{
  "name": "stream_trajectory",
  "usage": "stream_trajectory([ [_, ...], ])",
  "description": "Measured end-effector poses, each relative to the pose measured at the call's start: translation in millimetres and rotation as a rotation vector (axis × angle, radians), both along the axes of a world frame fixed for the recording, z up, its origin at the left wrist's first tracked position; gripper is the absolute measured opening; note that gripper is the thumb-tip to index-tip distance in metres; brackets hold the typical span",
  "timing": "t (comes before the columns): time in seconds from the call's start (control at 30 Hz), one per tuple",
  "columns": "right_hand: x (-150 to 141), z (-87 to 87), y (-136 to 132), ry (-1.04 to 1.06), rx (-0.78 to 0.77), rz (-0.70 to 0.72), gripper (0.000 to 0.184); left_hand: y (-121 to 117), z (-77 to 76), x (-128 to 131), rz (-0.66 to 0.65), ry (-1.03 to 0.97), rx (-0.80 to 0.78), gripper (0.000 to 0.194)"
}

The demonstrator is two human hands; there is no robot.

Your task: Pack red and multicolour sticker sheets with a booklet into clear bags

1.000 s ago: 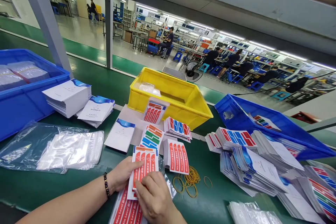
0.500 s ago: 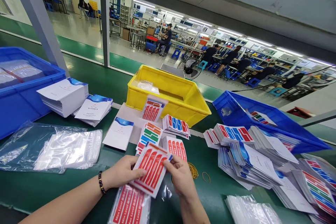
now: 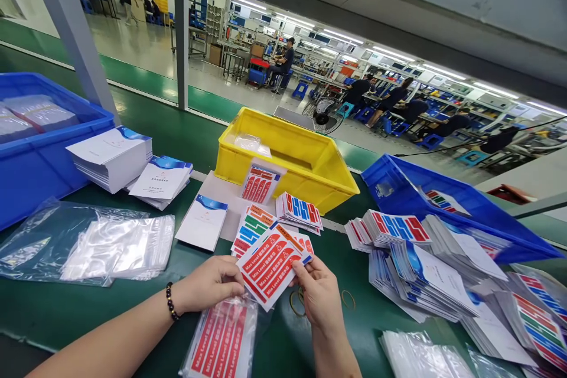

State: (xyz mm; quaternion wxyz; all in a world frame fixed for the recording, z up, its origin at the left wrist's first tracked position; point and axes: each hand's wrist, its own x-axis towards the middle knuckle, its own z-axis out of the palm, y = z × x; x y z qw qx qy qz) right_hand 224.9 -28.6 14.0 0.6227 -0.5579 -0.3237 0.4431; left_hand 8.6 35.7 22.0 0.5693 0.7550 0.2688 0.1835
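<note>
My right hand (image 3: pixel 325 295) pinches the right edge of a few sticker sheets (image 3: pixel 272 269), white with red strips and an orange top band. My left hand (image 3: pixel 215 283) is closed beside their left edge, its thumb and fingertips at the mouth of a clear plastic bag (image 3: pixel 219 339). Red sticker sheets printed with level marks show through this bag. Just beyond my hands lie a sheet with green, blue and red shapes (image 3: pixel 252 227) and a stack of red-and-blue sticker sheets (image 3: pixel 299 212). Part of another red sheet stack (image 3: pixel 305 242) is covered by the held sheets.
A yellow bin (image 3: pixel 287 171) stands ahead, between blue bins at left (image 3: pixel 53 153) and right (image 3: pixel 443 201). White booklets (image 3: pixel 206 218) and clear bags (image 3: pixel 119 248) lie to the left. Piled booklets (image 3: pixel 429 277) fill the right side. Rubber bands (image 3: pixel 348 299) lie near my right hand.
My right hand has turned the sticker sheets and drawn them up and right. My left hand has let go of the sheets, and its fingers are now curled at the bag's mouth.
</note>
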Motion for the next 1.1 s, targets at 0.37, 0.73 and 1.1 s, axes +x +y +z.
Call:
stream_trajectory([
  [0.37, -23.4, -0.9, -4.1, -0.271, -0.035, 0.426, 0.023, -7.6, -10.7, 6.0, 0.204, -0.164, -0.162, 0.018],
  [0.73, -30.0, -9.5, -3.8, -0.302, -0.078, 0.523, 0.025, -5.4, -12.9, 6.9, 0.27, -0.199, -0.39, 0.029],
  [1.1, -40.4, -7.7, -2.3, -0.268, -0.133, 0.412, 0.023, -4.7, -7.4, 8.2, 0.31, -0.067, -0.281, 0.013],
])
